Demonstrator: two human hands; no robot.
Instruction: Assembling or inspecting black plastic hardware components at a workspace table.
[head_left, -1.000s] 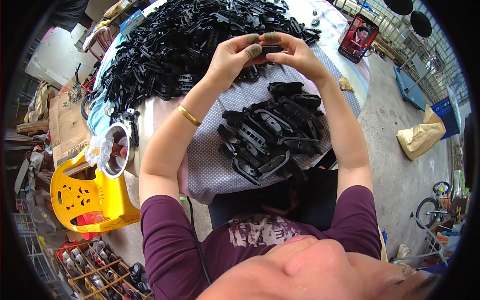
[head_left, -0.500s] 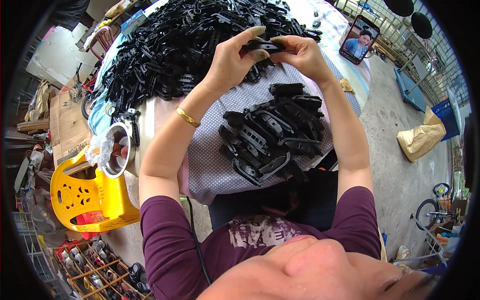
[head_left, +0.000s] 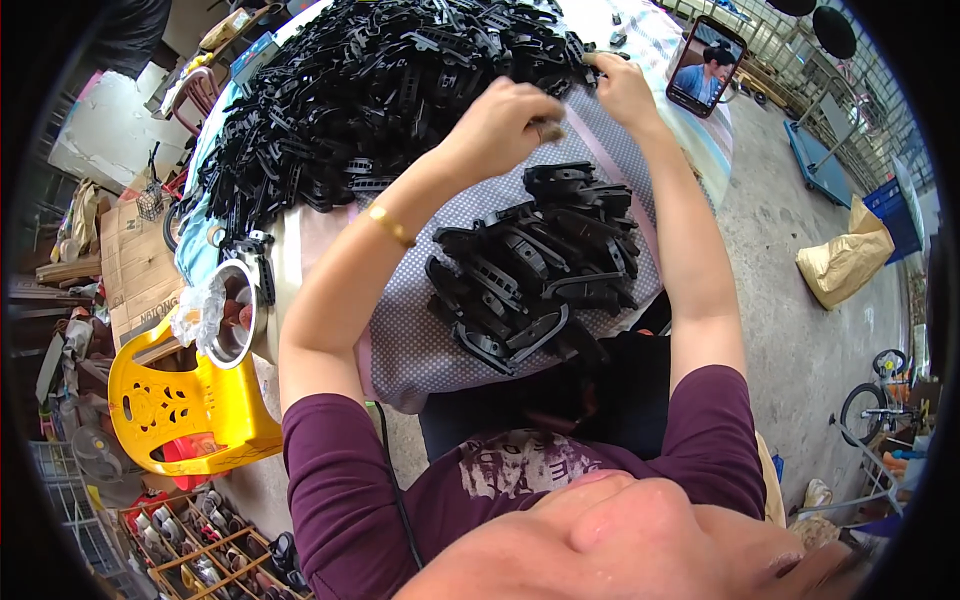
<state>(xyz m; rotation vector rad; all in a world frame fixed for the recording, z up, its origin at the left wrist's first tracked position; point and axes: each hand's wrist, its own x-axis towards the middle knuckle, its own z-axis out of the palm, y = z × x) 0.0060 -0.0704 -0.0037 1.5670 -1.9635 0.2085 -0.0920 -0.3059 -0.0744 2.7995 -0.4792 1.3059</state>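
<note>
My left hand [head_left: 508, 122] hangs above the patterned cloth, its fingers curled and smeared by motion; I see nothing clear in it. Thumb and index finger of my right hand [head_left: 622, 90] close on a black plastic part [head_left: 580, 56] at the right end of a big heap of black plastic parts [head_left: 330, 110]. Covers sit on some of my fingertips. Nearer to me lies a smaller pile of similar long, curved, slotted parts [head_left: 520, 255], below both hands and touched by neither.
The patterned cloth [head_left: 400, 335] covers the table. A phone [head_left: 707, 66] showing a person stands at the right. On the left are a metal bowl [head_left: 250, 340] with round reddish things and a plastic bag, and a yellow chair [head_left: 190, 400]. A tan sack [head_left: 845, 255] rests on the floor.
My hands have come apart from the black part they both held. The left has dropped nearer; the right has moved right to the heap's edge. The phone's picture differs.
</note>
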